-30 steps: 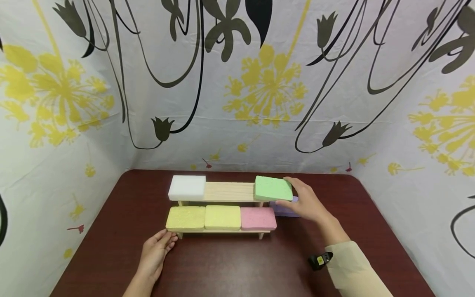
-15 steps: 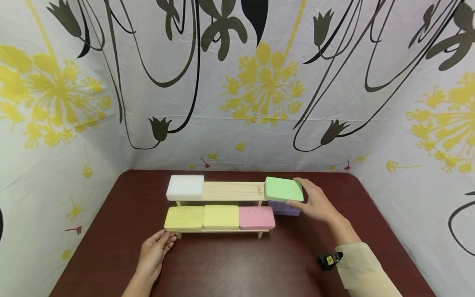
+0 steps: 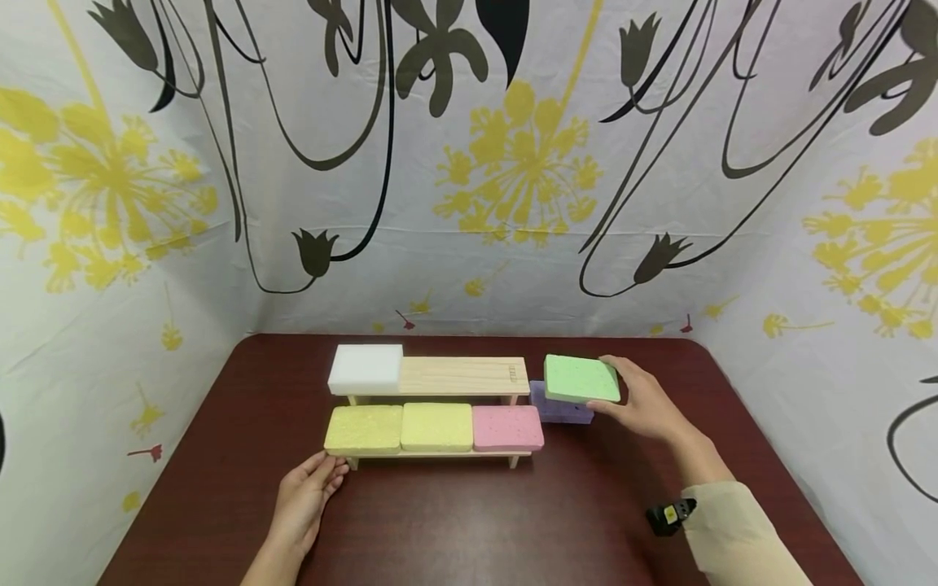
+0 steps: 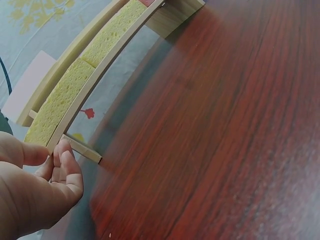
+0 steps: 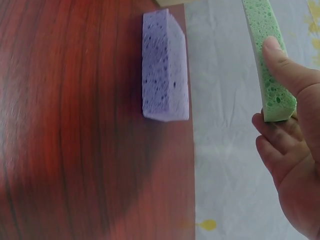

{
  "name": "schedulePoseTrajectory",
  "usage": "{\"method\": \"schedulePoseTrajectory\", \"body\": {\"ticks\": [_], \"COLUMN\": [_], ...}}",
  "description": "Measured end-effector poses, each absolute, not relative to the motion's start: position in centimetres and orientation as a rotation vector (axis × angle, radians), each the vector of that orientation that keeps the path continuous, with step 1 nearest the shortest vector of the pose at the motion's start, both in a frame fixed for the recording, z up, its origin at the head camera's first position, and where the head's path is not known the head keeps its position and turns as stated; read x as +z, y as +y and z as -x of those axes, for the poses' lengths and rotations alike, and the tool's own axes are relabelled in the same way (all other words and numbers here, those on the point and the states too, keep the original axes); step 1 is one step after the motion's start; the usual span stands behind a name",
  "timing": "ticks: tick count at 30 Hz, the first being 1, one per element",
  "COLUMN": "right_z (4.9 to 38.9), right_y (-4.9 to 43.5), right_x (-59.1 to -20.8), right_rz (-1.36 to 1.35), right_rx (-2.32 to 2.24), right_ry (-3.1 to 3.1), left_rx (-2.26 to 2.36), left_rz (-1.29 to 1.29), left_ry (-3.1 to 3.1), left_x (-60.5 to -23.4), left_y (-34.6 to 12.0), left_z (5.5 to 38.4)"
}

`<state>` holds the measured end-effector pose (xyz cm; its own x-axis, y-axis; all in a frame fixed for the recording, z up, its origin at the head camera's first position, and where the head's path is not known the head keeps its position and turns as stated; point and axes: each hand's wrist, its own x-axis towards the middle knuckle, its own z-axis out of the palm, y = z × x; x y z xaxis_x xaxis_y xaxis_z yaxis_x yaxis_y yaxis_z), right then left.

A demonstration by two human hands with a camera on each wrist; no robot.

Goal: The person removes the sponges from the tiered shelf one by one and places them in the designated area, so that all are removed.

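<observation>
My right hand (image 3: 645, 399) grips a green sponge (image 3: 581, 378) by its right end, thumb on the near edge and fingers at the far side. It is held raised, right of the two-tier wooden rack. Below it a purple sponge (image 5: 162, 67) lies on the table, partly overlapped in the head view. My left hand (image 3: 308, 496) pinches the left end of the rack's front shelf (image 4: 82, 100), close to its leg. On that shelf sit a darker yellow sponge (image 3: 365, 430), a light yellow sponge (image 3: 437, 427) and a pink sponge (image 3: 508, 428) in a row.
A white sponge-like block (image 3: 366, 369) sits at the left end of the back shelf (image 3: 462, 375), whose bare wood shows to its right. The dark red table (image 3: 454, 521) ends at a patterned cloth wall (image 3: 469, 187) behind and on both sides.
My right hand has carried the green sponge rightward, off the back shelf's right end and past it, baring the wood and a mark there. The left hand keeps its hold on the rack.
</observation>
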<state>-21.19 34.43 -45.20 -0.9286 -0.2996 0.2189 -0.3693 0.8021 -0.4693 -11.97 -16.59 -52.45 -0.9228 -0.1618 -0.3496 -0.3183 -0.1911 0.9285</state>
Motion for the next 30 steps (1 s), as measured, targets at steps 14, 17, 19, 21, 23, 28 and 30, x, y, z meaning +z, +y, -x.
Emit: {"method": "schedulePoseTrajectory", "body": {"ticks": [14,17,19,21,23,28,30], "right_z": [20.8,20.7,20.7,20.7,20.6,20.5,20.4], "right_y": [37.0,37.8,38.2,38.6,38.8,39.3,39.6], "right_x": [-46.4,-46.6,-46.8,-47.0,-47.2,-47.8,-47.9], "right_rz": [-0.498,-0.491,-0.491,-0.498,-0.504,-0.486,-0.467], "right_rx": [0.742,0.723,0.714,0.709,0.71,0.708,0.699], "right_ry": [-2.906,-2.917,-2.914,-2.906,-2.901,-2.911,-2.922], "left_rx": [2.265,2.265,2.263,2.262,2.264,2.28,2.281], "left_rz": [0.56,0.551,0.553,0.559,0.566,0.556,0.558], "left_ry": [1.93,1.93,1.932,1.932,1.933,1.931,1.933], "left_x": [-52.6,-52.6,-52.6,-52.6,-52.5,-52.5,-52.4], "left_y": [-16.7,-16.7,-16.7,-16.6,-16.6,-16.6,-16.5], "left_z": [12.1,12.1,12.1,12.1,12.1,12.1,12.0]}}
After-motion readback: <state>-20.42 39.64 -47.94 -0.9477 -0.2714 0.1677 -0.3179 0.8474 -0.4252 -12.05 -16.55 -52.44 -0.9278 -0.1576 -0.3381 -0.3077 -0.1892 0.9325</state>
